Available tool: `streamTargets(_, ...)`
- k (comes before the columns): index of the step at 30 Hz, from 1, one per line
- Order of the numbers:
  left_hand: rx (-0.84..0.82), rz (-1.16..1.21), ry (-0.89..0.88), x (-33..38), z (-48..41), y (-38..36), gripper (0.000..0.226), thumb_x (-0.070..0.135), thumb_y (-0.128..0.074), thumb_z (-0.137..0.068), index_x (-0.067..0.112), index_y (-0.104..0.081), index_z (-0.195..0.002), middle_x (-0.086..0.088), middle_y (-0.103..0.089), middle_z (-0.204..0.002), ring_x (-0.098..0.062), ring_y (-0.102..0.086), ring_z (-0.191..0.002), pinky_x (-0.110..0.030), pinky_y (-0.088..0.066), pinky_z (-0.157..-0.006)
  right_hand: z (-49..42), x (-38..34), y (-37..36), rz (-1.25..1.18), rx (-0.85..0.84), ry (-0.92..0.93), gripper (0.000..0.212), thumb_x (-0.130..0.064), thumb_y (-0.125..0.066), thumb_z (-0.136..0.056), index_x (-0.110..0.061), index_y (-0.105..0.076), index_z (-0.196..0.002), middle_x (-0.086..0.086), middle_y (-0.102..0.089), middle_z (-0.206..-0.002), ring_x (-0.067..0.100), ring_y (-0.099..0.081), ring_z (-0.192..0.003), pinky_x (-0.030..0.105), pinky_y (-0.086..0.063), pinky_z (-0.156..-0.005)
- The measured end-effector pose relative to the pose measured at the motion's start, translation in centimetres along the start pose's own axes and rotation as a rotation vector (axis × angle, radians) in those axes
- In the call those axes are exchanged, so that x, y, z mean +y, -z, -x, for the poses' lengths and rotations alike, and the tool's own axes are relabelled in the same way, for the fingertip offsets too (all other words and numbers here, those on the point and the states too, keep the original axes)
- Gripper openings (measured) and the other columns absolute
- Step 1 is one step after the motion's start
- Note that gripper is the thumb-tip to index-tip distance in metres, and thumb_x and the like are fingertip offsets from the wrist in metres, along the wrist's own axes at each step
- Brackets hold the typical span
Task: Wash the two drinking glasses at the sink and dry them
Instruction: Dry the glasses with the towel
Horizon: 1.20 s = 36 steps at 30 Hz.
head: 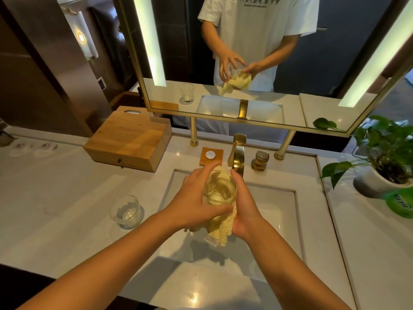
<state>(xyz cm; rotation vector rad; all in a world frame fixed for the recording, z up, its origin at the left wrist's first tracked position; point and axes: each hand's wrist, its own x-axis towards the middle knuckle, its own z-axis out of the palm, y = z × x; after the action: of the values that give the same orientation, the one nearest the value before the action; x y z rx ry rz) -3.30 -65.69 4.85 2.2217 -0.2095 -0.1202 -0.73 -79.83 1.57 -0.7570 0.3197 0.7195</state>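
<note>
Glass (220,191) at frame centre is held over the sink (281,209), probably so drips fall in. The left hand (196,198) grips it while the right hand (245,209) clamps the yellow cloth (220,230) around it, apparently drying. Second glass (127,211) waits lower left on the counter (67,198).

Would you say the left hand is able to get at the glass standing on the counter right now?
Probably not yet: the left hand is busy gripping the other glass over the sink, against the yellow cloth. Nothing stands between it and the counter glass.
</note>
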Motion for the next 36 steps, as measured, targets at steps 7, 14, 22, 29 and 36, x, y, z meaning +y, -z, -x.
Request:
streamTargets(7,-0.056,-0.481,-0.001,2.1,-1.0,-0.5,0.083,0.056,-0.064,-0.076,0.049,-0.018,-0.145,-0.003,-0.038,-0.131,-0.024,-0.044,-0.116,-0.035,-0.05,-0.087,0.1,-0.1,-0.6,0.274,0.199,0.073,0.055,-0.066,-0.06,-0.083,-0.024,-0.072,-0.118,0.013,-0.075,-0.111,0.032,-0.071,-0.105,0.052,-0.052,-0.099)
streamTargets(14,0.105,0.223,0.258,0.8,-1.4,-0.6,0.025,0.044,-0.054,-0.095,0.035,-0.048,-0.118,-0.004,-0.052,-0.115,-0.022,-0.06,-0.091,-0.034,-0.053,-0.072,1.2,-0.2,-0.4,0.322,0.084,0.25,0.055,-0.056,-0.037,-0.1,-0.018,-0.063,-0.129,0.01,-0.076,-0.106,0.023,-0.073,-0.098,0.036,-0.06,-0.08)
streamTargets(22,-0.387,1.36,0.854,0.1,-0.6,1.0,0.043,0.053,-0.061,-0.087,0.015,-0.068,-0.108,-0.01,-0.066,-0.096,-0.027,-0.064,-0.084,-0.034,-0.05,-0.07,4.2,-2.0,0.3,1.723,-0.262,0.844,0.039,-0.05,-0.067,-0.084,-0.049,-0.065,-0.123,-0.004,-0.034,-0.149,0.022,-0.031,-0.135,0.035,-0.035,-0.109)
streamTargets(29,0.014,1.286,0.76,1.4,-0.6,-0.1,0.04,0.047,-0.048,-0.094,0.016,-0.071,-0.102,-0.008,-0.071,-0.087,-0.025,-0.067,-0.074,-0.033,-0.047,-0.063,3.4,0.9,-3.3,1.192,0.236,0.911,0.023,-0.044,-0.059,-0.091,-0.031,-0.074,-0.102,-0.006,-0.053,-0.123,0.005,-0.05,-0.113,0.023,-0.045,-0.094)
streamTargets(36,0.499,0.604,0.214,0.7,0.0,-2.4,0.014,0.039,-0.043,-0.096,0.029,-0.053,-0.096,-0.005,-0.062,-0.098,-0.016,-0.061,-0.085,-0.035,-0.05,-0.068,2.0,0.8,-4.9,0.593,0.387,0.514,0.005,-0.033,-0.069,-0.091,-0.034,-0.069,-0.096,0.0,-0.073,-0.099,0.022,-0.071,-0.094,0.033,-0.061,-0.071)
